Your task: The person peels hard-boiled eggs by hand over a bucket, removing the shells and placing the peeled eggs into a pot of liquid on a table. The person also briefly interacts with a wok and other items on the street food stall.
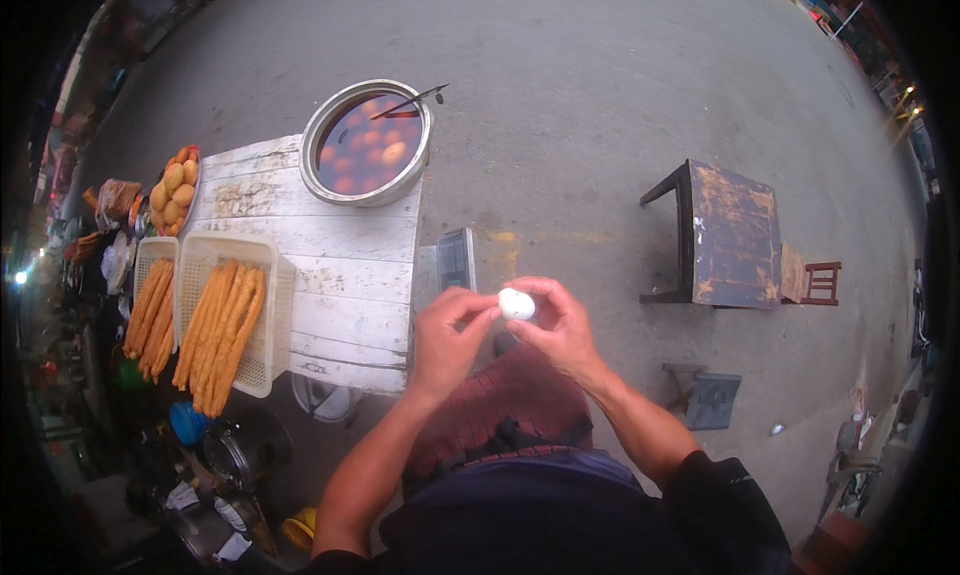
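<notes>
A small white egg (517,304) with a few dark specks is held up in front of my body. My right hand (553,321) grips it from the right between thumb and fingers. From the left, my left hand (459,326) has thumb and forefinger pinched at the egg's edge; whether a bit of shell is between those tips is too small to tell. To the left stands a white-painted plank table (352,263). On its far corner a metal pot (309,171) contains dark liquid with several eggs (371,138) in it, and a dark handle (412,100) sticks out over the rim.
Fried dough sticks (219,335) fill a plastic basket (282,312) at the table's left, beside a smaller basket (166,248). Behind them is a plate of round fried pieces (174,188). A scale-like device (456,260) adjoins the table edge. A worn table (735,233) and stool (712,401) stand right.
</notes>
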### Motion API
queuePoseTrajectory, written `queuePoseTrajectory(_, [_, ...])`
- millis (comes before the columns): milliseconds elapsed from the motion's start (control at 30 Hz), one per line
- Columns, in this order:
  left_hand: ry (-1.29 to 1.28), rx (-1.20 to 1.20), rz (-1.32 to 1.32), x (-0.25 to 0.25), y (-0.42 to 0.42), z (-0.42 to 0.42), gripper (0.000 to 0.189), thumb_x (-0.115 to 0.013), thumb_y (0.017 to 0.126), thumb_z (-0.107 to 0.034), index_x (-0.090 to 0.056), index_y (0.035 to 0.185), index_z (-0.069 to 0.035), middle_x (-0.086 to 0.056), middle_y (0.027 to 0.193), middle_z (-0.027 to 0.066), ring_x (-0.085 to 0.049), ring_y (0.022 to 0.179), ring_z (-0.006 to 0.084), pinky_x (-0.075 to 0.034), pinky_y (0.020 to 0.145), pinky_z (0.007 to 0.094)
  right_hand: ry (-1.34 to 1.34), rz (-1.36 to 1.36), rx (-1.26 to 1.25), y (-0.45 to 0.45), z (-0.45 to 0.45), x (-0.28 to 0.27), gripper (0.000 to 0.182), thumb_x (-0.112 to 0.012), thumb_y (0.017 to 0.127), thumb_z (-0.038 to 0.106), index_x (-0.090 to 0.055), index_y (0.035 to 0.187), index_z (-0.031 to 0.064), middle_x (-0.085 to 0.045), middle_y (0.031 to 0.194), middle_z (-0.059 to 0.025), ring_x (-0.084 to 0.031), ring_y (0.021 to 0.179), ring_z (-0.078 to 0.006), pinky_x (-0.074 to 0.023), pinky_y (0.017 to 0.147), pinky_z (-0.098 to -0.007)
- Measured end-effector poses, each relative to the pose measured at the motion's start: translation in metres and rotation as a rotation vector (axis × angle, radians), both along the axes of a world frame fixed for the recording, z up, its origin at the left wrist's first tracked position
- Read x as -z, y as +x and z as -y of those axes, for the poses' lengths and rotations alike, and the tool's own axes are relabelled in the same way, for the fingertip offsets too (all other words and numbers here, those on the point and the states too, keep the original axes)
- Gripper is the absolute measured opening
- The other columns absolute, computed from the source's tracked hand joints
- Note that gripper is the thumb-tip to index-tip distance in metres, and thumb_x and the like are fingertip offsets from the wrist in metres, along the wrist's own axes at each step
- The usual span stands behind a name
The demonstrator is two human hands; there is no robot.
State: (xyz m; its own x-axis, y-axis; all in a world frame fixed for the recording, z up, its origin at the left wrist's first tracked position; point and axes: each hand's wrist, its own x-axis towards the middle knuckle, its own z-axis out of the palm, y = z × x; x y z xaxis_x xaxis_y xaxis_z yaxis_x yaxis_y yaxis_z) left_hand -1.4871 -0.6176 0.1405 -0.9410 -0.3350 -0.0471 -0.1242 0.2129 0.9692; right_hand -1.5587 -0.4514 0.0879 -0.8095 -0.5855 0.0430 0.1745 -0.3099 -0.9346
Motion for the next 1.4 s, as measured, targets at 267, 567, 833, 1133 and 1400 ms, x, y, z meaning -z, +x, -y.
queuePoseTrajectory(267, [-0.273,0.042,-0.131,0.005,-0.014,-0.010,0.006,-0.069,0.089,-0.002,-0.064,0.092,-0.001,-0.061,0.084,0.0098,-0.060,0.067,0.0194,-0.048,0.061,0.0300,0.020,0.052,0.028,0.002,-0.008,0.004,0.047,-0.074,0.085,-0.006,-0.056,0.128,-0.0003,-0.058,0.128,-0.0105,-0.058,0.120,-0.0188,-0.0492,0.103,-0.0341])
queuePoseTrajectory(567, [0.077,-0.083,0.055,0.030,-0.021,-0.007,0.008,-0.060,0.097,-0.011,-0.061,0.098,-0.003,-0.061,0.089,0.0048,-0.058,0.084,0.0119,-0.048,0.075,0.0308,-0.037,0.097,0.015,0.002,-0.017,0.005,0.049,-0.072,0.085,-0.009,-0.054,0.130,0.0001,-0.057,0.134,-0.0123,-0.058,0.123,-0.0203,-0.0484,0.106,-0.0357])
queuePoseTrajectory(833, [-0.044,0.284,0.332,0.042,-0.030,-0.008,0.022,-0.058,0.096,-0.008,-0.065,0.116,-0.002,-0.067,0.118,0.0148,-0.067,0.106,0.0231,-0.052,0.091,0.0353,-0.085,0.183,0.114,-0.003,-0.030,0.006,0.047,-0.070,0.088,-0.008,-0.053,0.131,0.0006,-0.057,0.136,-0.0138,-0.057,0.126,-0.0215,-0.0481,0.108,-0.0368])
queuePoseTrajectory(1133, [1.296,0.138,0.229,0.037,-0.029,-0.033,0.035,-0.056,0.103,-0.014,-0.050,0.133,0.002,-0.060,0.130,0.0195,-0.066,0.115,0.0353,-0.054,0.100,0.0468,0.364,-0.445,0.258,-0.011,-0.037,0.012,0.051,-0.078,0.077,0.002,-0.059,0.124,0.0051,-0.061,0.127,-0.0139,-0.060,0.116,-0.0296,-0.0483,0.101,-0.0404])
queuePoseTrajectory(1400, [1.218,0.217,0.167,0.045,-0.022,-0.027,0.050,-0.067,0.098,-0.022,-0.047,0.139,-0.002,-0.058,0.133,0.0194,-0.063,0.119,0.0359,-0.051,0.104,0.0492,0.350,-0.528,0.201,-0.009,-0.027,-0.009,0.055,-0.080,0.075,0.005,-0.059,0.125,0.0065,-0.060,0.118,-0.0134,-0.057,0.114,-0.0307,-0.0470,0.099,-0.0400])
